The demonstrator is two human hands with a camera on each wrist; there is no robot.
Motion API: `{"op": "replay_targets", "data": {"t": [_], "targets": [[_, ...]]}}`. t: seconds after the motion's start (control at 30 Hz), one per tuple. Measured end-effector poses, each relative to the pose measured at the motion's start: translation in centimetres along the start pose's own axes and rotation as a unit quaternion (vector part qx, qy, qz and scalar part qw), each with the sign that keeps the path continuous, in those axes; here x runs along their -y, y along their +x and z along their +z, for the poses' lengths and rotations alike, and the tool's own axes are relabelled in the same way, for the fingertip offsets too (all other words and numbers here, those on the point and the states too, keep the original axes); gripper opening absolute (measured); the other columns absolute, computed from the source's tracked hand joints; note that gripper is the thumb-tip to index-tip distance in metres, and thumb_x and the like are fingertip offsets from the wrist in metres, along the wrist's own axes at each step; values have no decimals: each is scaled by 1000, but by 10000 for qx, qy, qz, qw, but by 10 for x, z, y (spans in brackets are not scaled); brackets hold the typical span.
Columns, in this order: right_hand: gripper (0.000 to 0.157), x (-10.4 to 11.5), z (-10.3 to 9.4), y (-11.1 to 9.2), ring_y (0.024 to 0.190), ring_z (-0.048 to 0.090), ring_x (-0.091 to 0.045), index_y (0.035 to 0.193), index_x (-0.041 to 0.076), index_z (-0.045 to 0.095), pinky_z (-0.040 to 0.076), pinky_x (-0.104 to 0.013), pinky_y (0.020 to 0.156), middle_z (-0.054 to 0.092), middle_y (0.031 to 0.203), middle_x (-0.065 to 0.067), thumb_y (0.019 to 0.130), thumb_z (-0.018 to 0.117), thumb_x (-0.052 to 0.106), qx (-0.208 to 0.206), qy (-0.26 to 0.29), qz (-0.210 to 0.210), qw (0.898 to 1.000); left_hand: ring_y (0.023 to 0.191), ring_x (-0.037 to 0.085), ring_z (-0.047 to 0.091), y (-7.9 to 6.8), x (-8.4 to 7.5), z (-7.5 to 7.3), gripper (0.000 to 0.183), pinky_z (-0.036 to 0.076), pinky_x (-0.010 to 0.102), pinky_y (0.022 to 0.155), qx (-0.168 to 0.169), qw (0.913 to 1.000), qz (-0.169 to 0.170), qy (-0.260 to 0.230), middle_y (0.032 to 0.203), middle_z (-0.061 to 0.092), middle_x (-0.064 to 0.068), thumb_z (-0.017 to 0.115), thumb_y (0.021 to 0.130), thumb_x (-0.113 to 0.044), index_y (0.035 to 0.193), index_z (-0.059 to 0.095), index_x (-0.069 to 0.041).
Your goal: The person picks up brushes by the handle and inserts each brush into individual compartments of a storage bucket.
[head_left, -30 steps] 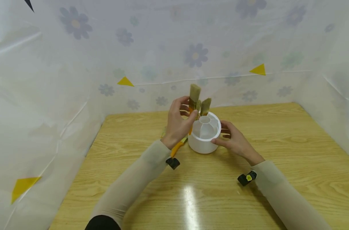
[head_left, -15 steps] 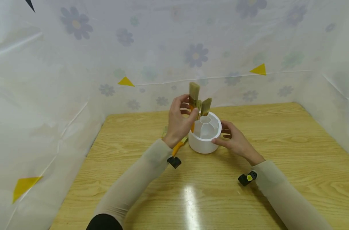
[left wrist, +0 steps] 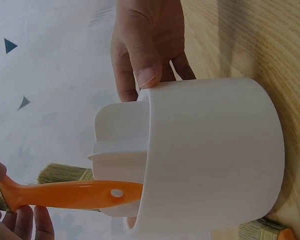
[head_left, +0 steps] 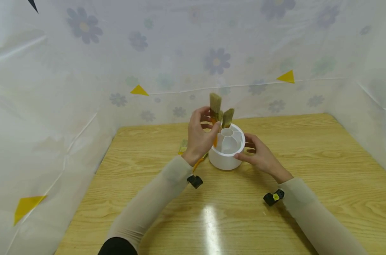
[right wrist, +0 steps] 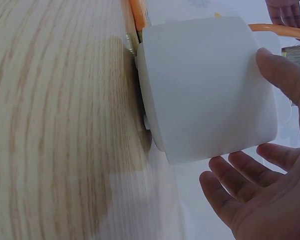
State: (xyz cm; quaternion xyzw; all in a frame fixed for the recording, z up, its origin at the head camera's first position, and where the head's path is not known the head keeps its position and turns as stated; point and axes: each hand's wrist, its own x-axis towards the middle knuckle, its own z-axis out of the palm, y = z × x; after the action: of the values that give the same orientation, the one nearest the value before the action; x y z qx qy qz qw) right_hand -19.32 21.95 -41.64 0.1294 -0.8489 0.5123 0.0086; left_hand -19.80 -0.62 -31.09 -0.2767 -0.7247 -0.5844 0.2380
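My left hand (head_left: 200,139) pinches a paintbrush (head_left: 215,102) near its metal ferrule, bristles up. In the left wrist view, the brush's orange handle (left wrist: 75,194) points down with its end just inside the rim of a white round organizer (left wrist: 214,155). My right hand (head_left: 259,154) holds the organizer's right side, thumb at the rim and fingers spread round the far wall, as the right wrist view also shows. Another paintbrush (head_left: 228,118) stands in a rear compartment, and a further one is partly hidden behind the held brush. The front compartments show no brush.
On the wooden table (head_left: 307,159), left of the organizer, lie a paintbrush (head_left: 183,146) and another orange-handled paintbrush (head_left: 198,163), both partly covered by my left hand and wrist. Flower-patterned sheeting (head_left: 167,63) hangs behind and at the sides.
My left hand has shifted slightly right; the held brush's handle has gone from the organizer's left rim to over a left compartment. The right hand and organizer have stayed nearly still.
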Motion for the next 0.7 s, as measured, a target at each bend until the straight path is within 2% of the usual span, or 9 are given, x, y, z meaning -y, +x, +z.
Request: {"op": "replay_targets", "data": {"t": [0.23, 0.47, 0.7], "targets": [[86, 0, 0, 0, 122, 46, -36, 148, 15, 30, 40, -55, 97, 41, 141, -11, 80, 76, 40, 26, 5, 25, 10000, 91, 41, 56, -5, -2, 1, 46, 53, 49, 75, 42, 9998, -46, -163, 111, 51, 29, 64, 83, 7, 124, 45, 14], [85, 0, 1, 0, 122, 46, -36, 147, 14, 31, 40, -55, 97, 42, 141, -12, 80, 77, 38, 13, 24, -2, 10000, 90, 40, 55, -9, 0, 4, 46, 53, 50, 74, -18, 10000, -35, -22, 109, 50, 28, 65, 83, 6, 123, 44, 13], [85, 0, 1, 0, 122, 46, -37, 147, 13, 30, 41, -55, 96, 41, 141, -13, 80, 77, 38, 12, 46, 9, 10000, 90, 42, 54, -14, 5, 8, 46, 52, 51, 73, -94, 9999, -79, -100, 108, 48, 29, 65, 82, 8, 122, 43, 14]]}}
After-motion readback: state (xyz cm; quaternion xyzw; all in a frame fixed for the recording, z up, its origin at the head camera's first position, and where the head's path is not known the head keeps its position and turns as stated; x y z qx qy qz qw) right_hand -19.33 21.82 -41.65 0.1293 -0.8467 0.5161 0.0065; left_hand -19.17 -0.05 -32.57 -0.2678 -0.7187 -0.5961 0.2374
